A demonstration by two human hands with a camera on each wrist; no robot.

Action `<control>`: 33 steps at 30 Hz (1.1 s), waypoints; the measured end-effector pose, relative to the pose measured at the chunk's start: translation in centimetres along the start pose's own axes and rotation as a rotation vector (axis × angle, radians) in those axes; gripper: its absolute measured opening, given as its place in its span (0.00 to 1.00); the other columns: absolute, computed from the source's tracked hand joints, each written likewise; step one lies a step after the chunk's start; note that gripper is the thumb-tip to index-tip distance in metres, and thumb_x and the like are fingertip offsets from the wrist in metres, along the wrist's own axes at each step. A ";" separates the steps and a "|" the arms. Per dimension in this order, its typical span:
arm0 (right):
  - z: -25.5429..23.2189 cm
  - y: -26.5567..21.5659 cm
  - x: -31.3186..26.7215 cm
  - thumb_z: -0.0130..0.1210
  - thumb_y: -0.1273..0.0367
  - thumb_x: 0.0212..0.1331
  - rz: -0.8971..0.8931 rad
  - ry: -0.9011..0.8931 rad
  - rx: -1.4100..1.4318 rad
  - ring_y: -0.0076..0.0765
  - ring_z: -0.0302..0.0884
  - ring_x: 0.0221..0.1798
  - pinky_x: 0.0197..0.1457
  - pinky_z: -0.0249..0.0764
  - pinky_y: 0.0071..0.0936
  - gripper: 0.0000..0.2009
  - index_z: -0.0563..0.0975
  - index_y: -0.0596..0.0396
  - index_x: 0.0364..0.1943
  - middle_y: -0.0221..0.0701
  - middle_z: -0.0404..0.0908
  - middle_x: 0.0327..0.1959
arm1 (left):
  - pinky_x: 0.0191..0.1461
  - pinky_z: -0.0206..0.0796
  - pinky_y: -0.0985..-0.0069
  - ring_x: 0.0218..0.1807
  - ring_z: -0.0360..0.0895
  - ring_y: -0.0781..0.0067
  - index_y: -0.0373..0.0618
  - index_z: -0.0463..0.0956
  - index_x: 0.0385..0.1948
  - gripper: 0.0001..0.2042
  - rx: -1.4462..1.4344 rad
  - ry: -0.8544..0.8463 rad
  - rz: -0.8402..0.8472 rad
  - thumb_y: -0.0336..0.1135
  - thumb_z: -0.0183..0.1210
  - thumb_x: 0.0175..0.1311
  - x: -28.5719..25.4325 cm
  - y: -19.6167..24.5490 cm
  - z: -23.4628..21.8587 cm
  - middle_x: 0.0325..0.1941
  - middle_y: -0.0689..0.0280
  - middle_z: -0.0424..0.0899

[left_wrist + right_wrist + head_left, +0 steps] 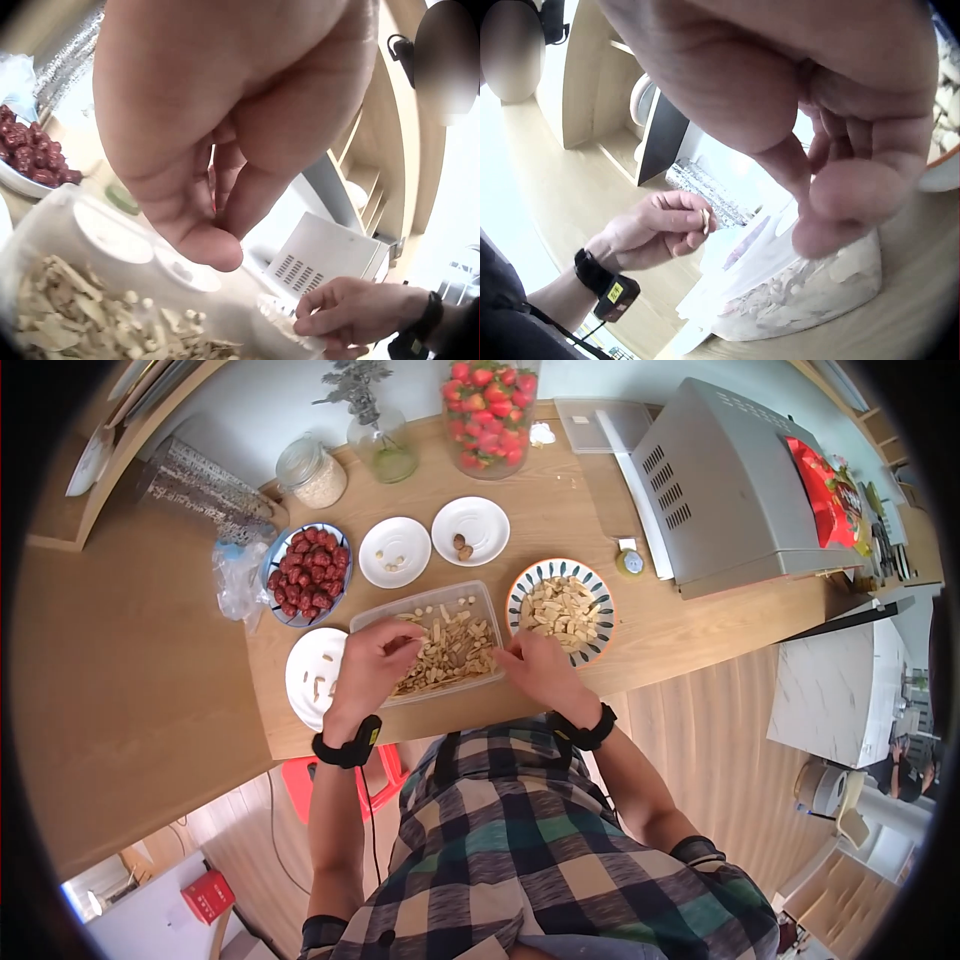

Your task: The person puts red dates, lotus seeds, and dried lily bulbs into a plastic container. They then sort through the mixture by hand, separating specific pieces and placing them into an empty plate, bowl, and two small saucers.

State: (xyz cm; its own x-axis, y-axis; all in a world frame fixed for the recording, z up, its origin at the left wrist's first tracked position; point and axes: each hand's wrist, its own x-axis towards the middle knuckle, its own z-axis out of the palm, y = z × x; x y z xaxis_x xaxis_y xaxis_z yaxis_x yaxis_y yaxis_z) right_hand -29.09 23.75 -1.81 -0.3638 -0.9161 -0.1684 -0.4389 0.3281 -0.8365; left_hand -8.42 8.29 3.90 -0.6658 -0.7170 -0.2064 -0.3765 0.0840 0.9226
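My left hand (378, 660) is above the left part of a clear plastic tub (357, 622) holding pale, dried-looking slices (450, 650). Between its thumb and forefinger it pinches a small pale slice (706, 220), seen in the right wrist view. Along the tub's right rim is my right hand (545, 672), fingers bent and thumb close to the fingertips; I cannot tell whether anything is between them. Right beside that hand stands a patterned bowl (513, 592) filled with pale slices. Left of the tub, a white plate (297, 670) carries a few small pieces.
Behind the tub are two white saucers (372, 568) with small pieces and a bowl of red dates (310, 575). Farther back stand a glass jar (312, 475), a vase (382, 450) and a container of strawberries (490, 415). A grey oven-like appliance (720, 490) occupies the right.
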 end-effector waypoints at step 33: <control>0.3 -0.6 1.6 0.55 0.63 0.63 0.021 -0.120 -0.175 0.66 0.81 0.35 0.43 0.78 0.55 0.18 0.81 0.65 0.23 0.56 0.81 0.29 | 0.56 0.73 0.57 0.52 0.80 0.50 0.43 0.84 0.44 0.15 0.765 -0.497 0.179 0.24 0.65 0.53 1.8 -5.3 1.0 0.46 0.55 0.80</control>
State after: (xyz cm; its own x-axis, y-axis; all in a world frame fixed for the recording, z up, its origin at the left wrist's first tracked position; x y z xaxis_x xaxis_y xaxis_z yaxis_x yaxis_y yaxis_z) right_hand -29.16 22.03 -1.71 -0.2779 -0.9263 -0.2544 -0.5723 0.3723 -0.7306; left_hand -8.30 7.26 -1.75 -0.8881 -0.2852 -0.3606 -0.4459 0.7254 0.5244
